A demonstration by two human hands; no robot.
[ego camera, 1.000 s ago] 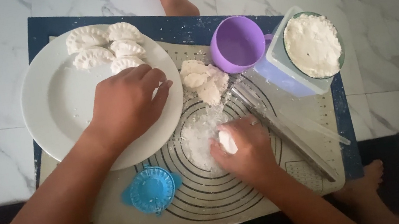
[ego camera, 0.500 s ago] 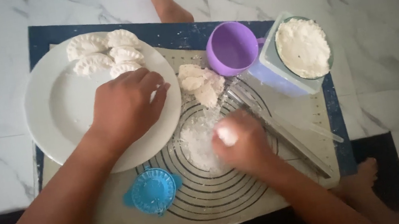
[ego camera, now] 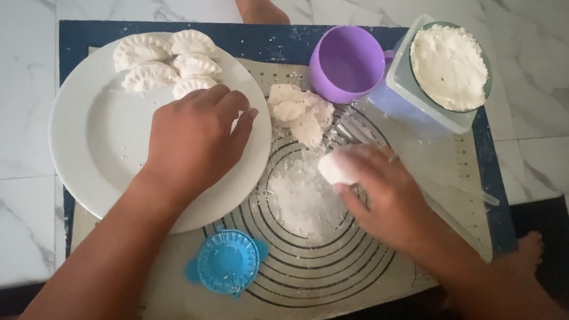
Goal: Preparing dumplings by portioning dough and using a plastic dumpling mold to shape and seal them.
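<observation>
I note the right hand (ego camera: 382, 198) pinching a dough piece (ego camera: 337, 168) over the floured mat (ego camera: 172, 315), left hand (ego camera: 196, 140) curled on the plate (ego camera: 92, 145); I advise a light, even dusting.

No labels, signs or screens show. The nearest thing to a package is a clear square tub (ego camera: 417, 92) at the mat's far right corner, just beside a purple cup (ego camera: 347, 62); its walls look faintly bluish, and it holds a round bowl (ego camera: 449, 67) of white flour. The mat (ego camera: 334, 281) bears printed black rings and ruler marks along its edges, too small to tell.
</observation>
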